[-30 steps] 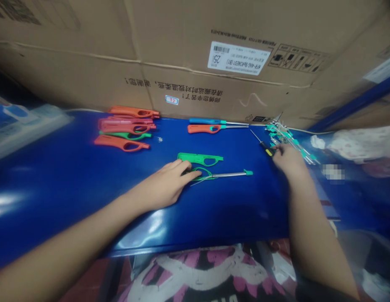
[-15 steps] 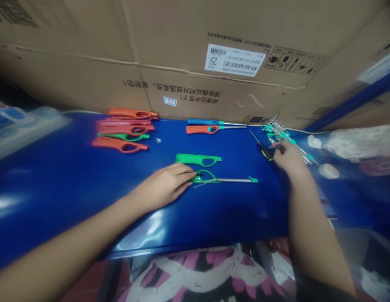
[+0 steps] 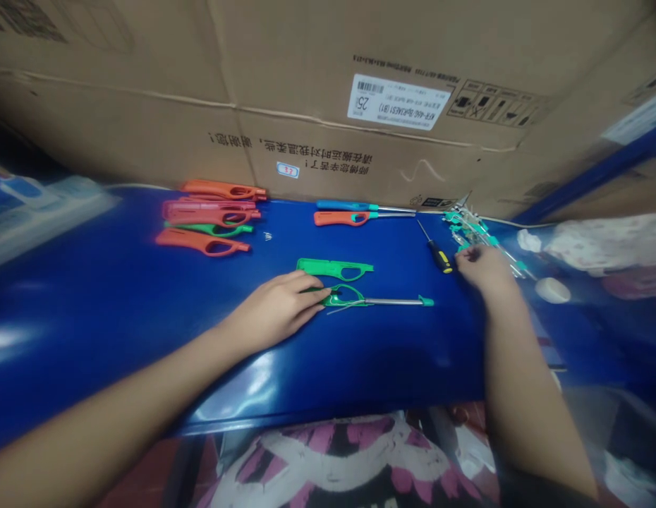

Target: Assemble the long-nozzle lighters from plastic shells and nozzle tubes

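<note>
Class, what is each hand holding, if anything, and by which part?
The left hand holds the opened green lighter by its handle end. The right hand is at the pile of lighter parts; whether it holds one cannot be told.

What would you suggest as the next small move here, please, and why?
Perhaps bring the right hand to the metal tube and ease it from the near green shell: the left hand holds that shell, the other green shell lies apart beyond it, and the parts pile by the right hand appears to contain similar tubes.
</note>
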Motion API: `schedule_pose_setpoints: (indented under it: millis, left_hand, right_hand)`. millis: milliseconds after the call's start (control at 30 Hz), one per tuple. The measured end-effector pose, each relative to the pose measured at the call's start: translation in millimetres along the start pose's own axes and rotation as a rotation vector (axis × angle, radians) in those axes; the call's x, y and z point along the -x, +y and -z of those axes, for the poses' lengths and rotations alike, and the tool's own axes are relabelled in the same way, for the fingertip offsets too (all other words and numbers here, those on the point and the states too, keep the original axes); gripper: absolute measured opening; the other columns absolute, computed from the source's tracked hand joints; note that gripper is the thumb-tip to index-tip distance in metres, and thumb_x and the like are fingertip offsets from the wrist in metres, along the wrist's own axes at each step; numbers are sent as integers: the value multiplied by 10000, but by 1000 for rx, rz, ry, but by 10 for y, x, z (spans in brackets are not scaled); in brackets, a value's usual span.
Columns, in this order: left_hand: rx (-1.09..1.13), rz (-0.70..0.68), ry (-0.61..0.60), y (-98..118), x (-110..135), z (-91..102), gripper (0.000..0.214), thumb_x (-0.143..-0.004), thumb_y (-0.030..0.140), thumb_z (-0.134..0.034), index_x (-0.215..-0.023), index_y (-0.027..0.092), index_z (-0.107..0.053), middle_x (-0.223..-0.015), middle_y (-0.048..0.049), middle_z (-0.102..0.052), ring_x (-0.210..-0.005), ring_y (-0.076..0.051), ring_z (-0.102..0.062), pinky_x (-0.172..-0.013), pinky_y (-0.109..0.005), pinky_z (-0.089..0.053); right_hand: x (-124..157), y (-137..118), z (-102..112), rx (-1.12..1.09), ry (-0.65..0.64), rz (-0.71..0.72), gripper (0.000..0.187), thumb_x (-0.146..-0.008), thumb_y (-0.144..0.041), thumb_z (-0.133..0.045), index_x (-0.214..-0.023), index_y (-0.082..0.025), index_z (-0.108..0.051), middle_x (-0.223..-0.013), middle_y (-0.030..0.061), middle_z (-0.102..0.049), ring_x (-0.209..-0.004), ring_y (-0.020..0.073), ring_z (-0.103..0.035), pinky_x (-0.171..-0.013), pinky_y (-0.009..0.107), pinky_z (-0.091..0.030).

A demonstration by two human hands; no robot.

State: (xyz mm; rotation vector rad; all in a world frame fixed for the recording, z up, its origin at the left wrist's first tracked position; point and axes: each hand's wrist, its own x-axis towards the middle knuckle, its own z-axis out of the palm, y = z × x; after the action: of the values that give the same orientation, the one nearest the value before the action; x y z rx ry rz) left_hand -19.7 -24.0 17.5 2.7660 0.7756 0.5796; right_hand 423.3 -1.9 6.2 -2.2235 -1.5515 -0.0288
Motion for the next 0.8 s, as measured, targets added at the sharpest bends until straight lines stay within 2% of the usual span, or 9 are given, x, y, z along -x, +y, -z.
schedule_pose_setpoints:
  millis: [133,200,267,333,500,633,800]
  left_hand:
    - [8,3,27,0,6,4,286,-1013,278,-533,-1215,169,-705,-1138,-103,-715,-1015,-229,-671,-892,-387,-576]
    - [7,4,28,2,3,10,282,-1010,278,-539,-1207,170,-708,-1131,-104,-717,-1009,-230,-674,-888,-391,-577]
    - [7,5,23,4,-2,17,281,-1009,273,-538,-1208,171,-708,-1126,-104,-718,-1008,-229,-674,-889,-390,-575]
    - [9,9,21,8,-8,22,279,-1008,269,-539,-1211,176,-706,-1123,-104,-719,-1009,-227,-675,-889,-389,-573]
    - [3,7,21,19,-16,35,282,-1012,278,-530,-1207,174,-706,-1107,-107,-722,-988,-227,-677,-870,-390,-575]
    - [3,13,6,21,-15,39,287,-1013,283,-531,-1218,171,-697,-1113,-101,-721,-999,-228,-672,-876,-388,-570]
    - [0,18,4,25,-16,39,281,-1010,278,-535,-1213,179,-701,-1113,-101,-723,-1001,-224,-677,-881,-381,-568]
  right_hand:
    - [43,-56,9,14,42,-54,333,-744,-307,-580,-1040,-181,-664,-841,90,-623,-793,277,-620,-810,452,-524]
    - [52,-84,3,13,50,-46,388,-756,-318,-584,-1111,-185,-669,-957,114,-618,-882,288,-625,-887,475,-510]
    - [46,-99,-7,9,43,-36,342,-745,-307,-592,-1048,-186,-696,-999,124,-617,-925,289,-625,-933,478,-497]
    - [31,-100,-14,6,28,-29,251,-710,-285,-608,-922,-192,-704,-947,111,-634,-905,282,-623,-926,465,-504]
    - [28,-84,-6,3,-3,-56,68,-663,-237,-602,-714,-213,-640,-713,53,-645,-678,220,-587,-734,386,-526]
    - [56,-109,2,11,13,-75,96,-696,-277,-610,-760,-214,-643,-702,41,-634,-645,209,-580,-678,372,-513]
    - [50,-153,3,11,44,-28,183,-729,-303,-618,-850,-195,-703,-873,91,-666,-871,265,-632,-851,426,-515]
